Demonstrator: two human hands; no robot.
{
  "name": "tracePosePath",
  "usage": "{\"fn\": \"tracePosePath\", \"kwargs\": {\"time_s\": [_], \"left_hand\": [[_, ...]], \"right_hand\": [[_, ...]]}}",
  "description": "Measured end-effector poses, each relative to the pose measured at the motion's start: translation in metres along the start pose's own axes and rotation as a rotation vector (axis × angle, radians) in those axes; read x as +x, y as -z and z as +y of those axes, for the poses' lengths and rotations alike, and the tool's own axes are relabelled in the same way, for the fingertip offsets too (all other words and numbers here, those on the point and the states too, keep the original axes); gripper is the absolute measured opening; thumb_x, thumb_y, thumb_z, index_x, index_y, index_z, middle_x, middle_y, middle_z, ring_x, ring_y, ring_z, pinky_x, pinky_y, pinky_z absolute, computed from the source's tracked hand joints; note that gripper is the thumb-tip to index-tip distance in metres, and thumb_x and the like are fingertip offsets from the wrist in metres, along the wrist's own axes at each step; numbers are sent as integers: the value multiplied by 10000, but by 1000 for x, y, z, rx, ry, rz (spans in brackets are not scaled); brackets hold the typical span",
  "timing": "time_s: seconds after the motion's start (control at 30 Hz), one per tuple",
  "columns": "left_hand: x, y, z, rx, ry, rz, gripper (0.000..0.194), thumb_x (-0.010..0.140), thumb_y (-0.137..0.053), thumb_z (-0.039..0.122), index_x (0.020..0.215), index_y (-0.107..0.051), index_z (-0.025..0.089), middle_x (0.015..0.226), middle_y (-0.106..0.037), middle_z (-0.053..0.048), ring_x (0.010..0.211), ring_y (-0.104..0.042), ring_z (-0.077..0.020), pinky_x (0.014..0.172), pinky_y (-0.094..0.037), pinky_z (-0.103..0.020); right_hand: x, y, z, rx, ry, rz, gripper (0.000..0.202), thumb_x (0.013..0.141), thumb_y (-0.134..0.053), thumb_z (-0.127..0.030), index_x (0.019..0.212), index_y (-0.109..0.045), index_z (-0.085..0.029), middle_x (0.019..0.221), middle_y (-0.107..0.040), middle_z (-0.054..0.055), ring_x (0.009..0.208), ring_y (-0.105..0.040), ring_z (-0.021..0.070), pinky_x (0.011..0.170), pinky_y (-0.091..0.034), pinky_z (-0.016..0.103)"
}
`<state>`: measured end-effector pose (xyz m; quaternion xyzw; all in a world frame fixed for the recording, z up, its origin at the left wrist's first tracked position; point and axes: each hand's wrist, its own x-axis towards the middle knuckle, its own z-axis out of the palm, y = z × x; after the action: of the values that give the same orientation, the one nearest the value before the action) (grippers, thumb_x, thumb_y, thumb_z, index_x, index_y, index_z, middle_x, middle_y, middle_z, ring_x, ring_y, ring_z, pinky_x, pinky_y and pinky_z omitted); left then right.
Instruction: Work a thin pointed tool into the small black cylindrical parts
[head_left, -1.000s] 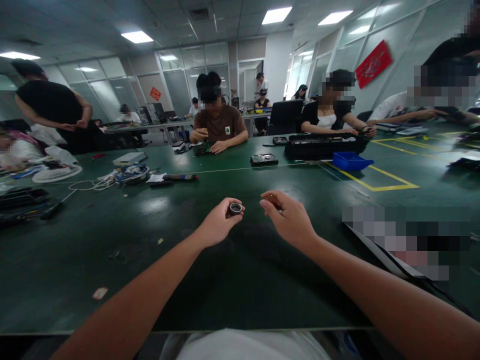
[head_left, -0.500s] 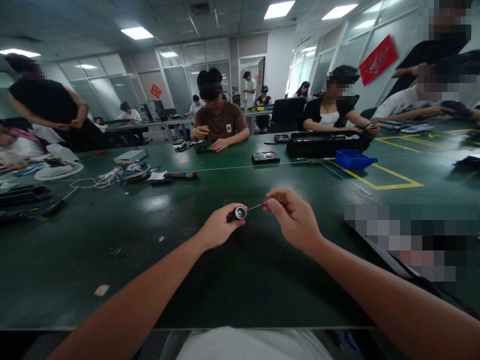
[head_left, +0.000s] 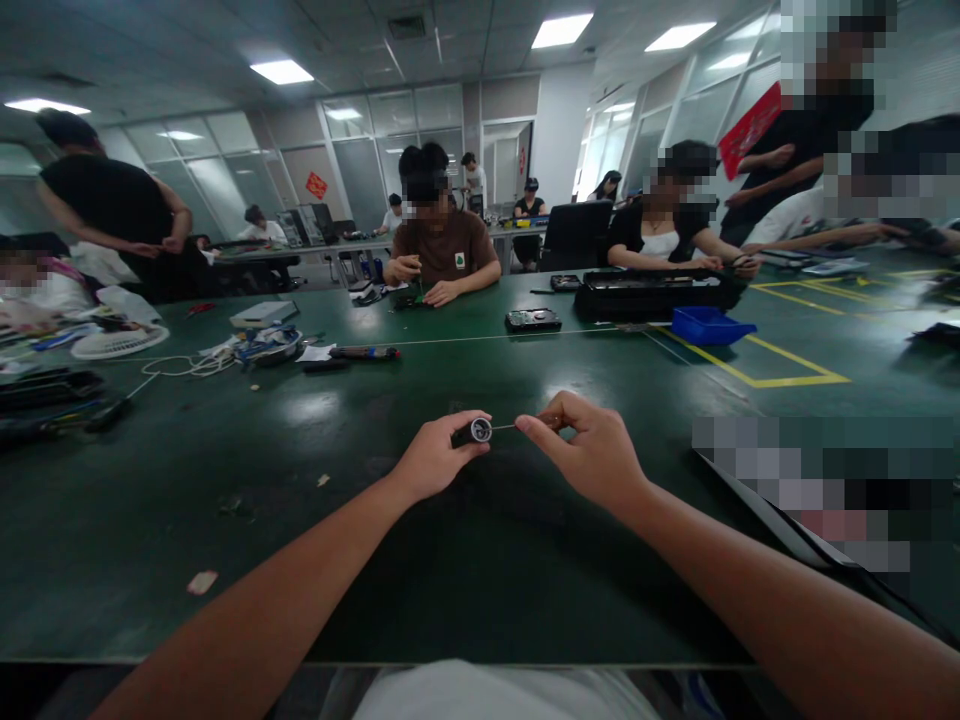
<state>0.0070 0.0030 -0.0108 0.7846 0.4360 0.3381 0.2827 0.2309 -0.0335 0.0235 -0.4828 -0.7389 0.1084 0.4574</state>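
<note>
Black cylinder [head_left: 463, 433], above the surface [head_left: 487, 560], inward from its near edge: opening turned from upward toward right hand [head_left: 589, 445]. 
Thin-shafted tool [head_left: 505, 428]: shaft now nearly level, formerly slanted. 
Standing person [head_left: 802, 140], beyond far right corner: shifted leftward, overlapping red banner [head_left: 748, 130].

We count from clock centred between our hands. At centre: two bare hands, left hand [head_left: 439, 452] and right hand [head_left: 586, 442]; one black cylinder [head_left: 463, 434]; one thin-shafted tool [head_left: 504, 427]. Blue tray [head_left: 705, 326]: one, two o'clock. Hard-drive-like units [head_left: 533, 320]: two, twelve and toward one. White box [head_left: 264, 314]: one, ten. Red wall hangings [head_left: 316, 186]: two, eleven and one. Larger pale scraps [head_left: 202, 582]: two, between eight and nine. Lit ceiling panels [head_left: 562, 30]: we see at least four, ten through one.
</note>
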Motion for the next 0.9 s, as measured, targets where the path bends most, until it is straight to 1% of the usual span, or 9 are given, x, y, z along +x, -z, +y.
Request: {"fn": "tracePosePath", "kwargs": {"time_s": [0.1, 0.17, 0.3, 0.37, 0.5, 0.57, 0.67, 0.77, 0.9], "left_hand": [[0, 1, -1, 40, 0, 20, 398, 828, -719, 258, 1221, -663, 274, 1221, -677, -17, 1171, -595, -226, 1063, -426, -379], [1, 2, -3, 58, 2, 32, 390, 825, -720, 241, 1210, -668, 269, 1224, -677, -16, 1176, -594, -221, 1071, -419, -375], [2, 4, -5, 80, 1, 49, 378, 830, -712, 227, 1204, -669, 268, 1234, -674, -10, 1182, -589, -215, 1074, -411, -370], [2, 5, -5, 99, -3, 55, 382, 830, -713, 231, 1206, -667, 277, 1228, -675, -9, 1171, -592, -216, 1059, -419, -373], [2, 4, -5, 134, 1, 38, 387, 825, -720, 237, 1204, -670, 292, 1201, -683, -12, 1135, -602, -226, 1023, -439, -387], [2, 3, -5, 136, -2, 33, 393, 820, -724, 228, 1204, -670, 289, 1190, -686, -15, 1126, -604, -226, 1017, -441, -384], [2, 2, -3, 133, -13, 24, 391, 810, -734, 216, 1193, -675, 270, 1167, -693, -21, 1101, -612, -221, 1005, -444, -370], [1, 1, -2, 136, -20, -5, 365, 815, -734, 232, 1175, -681, 263, 1145, -699, -22, 1076, -618, -221, 986, -450, -370], [1, 2, -2, 141, -27, -14, 364, 820, -727, 250, 1181, -678, 271, 1147, -694, -24, 1077, -617, -226, 984, -453, -381]], "right_hand": [[1, 1, 1, -74, 6, -22, 389, 876, -636, -489, 635, -514, -208, 531, -524, -41, 468, -466, 106, 466, -321, 245], [1, 0, 1, -67, 17, -78, 310, 893, -625, -448, 707, -560, -208, 581, -578, -31, 508, -515, 119, 492, -349, 247], [3, -2, 2, 14, 55, -153, 72, 925, -561, -259, 960, -602, -211, 841, -716, 20, 741, -664, 162, 650, -455, 270], [4, -2, 1, 17, 52, -176, 98, 935, -531, -243, 1000, -597, -209, 895, -724, 35, 795, -678, 173, 685, -463, 281], [6, -1, 2, -57, 2, -235, 261, 996, -429, -358, 960, -637, -205, 720, -680, 14, 642, -635, 171, 602, -415, 289], [7, 0, 2, -88, -8, -230, 316, 1010, -388, -364, 958, -656, -205, 709, -677, 14, 614, -618, 167, 591, -398, 293], [6, -2, 3, -83, -2, -204, 261, 991, -431, -328, 1103, -631, -203, 805, -715, 26, 616, -614, 163, 602, -405, 295], [3, -3, 1, -56, 14, -218, 297, 968, -467, -296, 1236, -542, -193, 766, -696, 14, 578, -586, 161, 591, -413, 295], [0, -1, -2, -54, 71, -222, 233, 945, -481, -247, 1163, -548, -197, 830, -687, 36, 748, -641, 190, 686, -455, 313]]}}
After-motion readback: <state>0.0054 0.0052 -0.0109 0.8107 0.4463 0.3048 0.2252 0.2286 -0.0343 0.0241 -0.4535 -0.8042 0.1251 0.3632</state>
